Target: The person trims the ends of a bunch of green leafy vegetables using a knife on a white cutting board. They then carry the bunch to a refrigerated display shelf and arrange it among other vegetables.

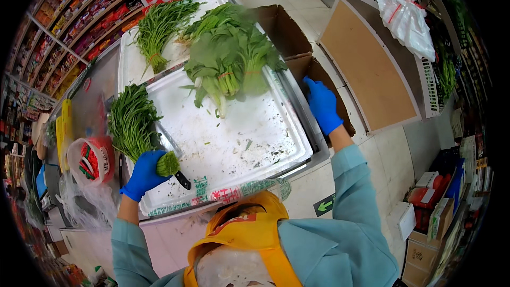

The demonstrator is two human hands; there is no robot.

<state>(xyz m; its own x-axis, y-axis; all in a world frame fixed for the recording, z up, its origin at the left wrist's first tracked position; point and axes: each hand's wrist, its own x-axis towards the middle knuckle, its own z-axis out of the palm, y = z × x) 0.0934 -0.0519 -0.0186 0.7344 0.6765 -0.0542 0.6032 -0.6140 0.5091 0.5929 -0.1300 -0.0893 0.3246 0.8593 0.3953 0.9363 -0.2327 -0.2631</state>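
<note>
My left hand [144, 174], in a blue glove, is closed round the stems of a bunch of long-leaved greens [132, 119]. Its cut stem ends point right, and its leaves lie along the left side of the white foam tray [228, 154]. Beside that hand a knife [182, 180] rests on the tray, black handle toward me, the blade partly hidden by the greens. My right hand [323, 105], also gloved in blue, is over an open cardboard box [304, 66] right of the tray. Its fingers are stretched out and nothing shows in them.
Broad-leaved greens [228, 53] and another tied bunch [154, 37] lie at the tray's far side. A plastic tub [90, 160] with red ties stands at left. Farther right are a brown board [369, 69], a white plastic bag [406, 21] and stacked boxes [425, 255].
</note>
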